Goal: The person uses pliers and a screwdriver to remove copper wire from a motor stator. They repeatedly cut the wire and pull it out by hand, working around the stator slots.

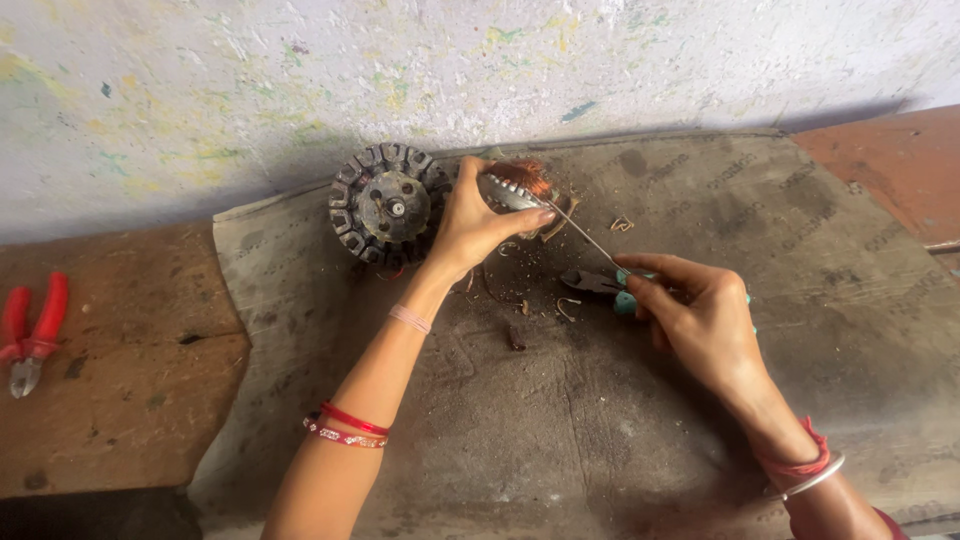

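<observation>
Pliers' jaws (pixel 590 281) blurred; red cutters (pixel 30 330) cut off at left edge

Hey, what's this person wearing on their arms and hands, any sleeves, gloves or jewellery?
No gloves, and both forearms are bare. The left hand has a thin pink band at the wrist, and red and patterned bangles higher up the forearm. The right hand has a red thread and a silver metal bangle at the wrist, with a sliver of dark red sleeve at the frame's edge.

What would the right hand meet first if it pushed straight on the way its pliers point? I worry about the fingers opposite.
Probably the left hand. The right hand aims its pliers up-left along a thin strip toward the copper-wound part the left hand grips; depth is unclear.
</observation>
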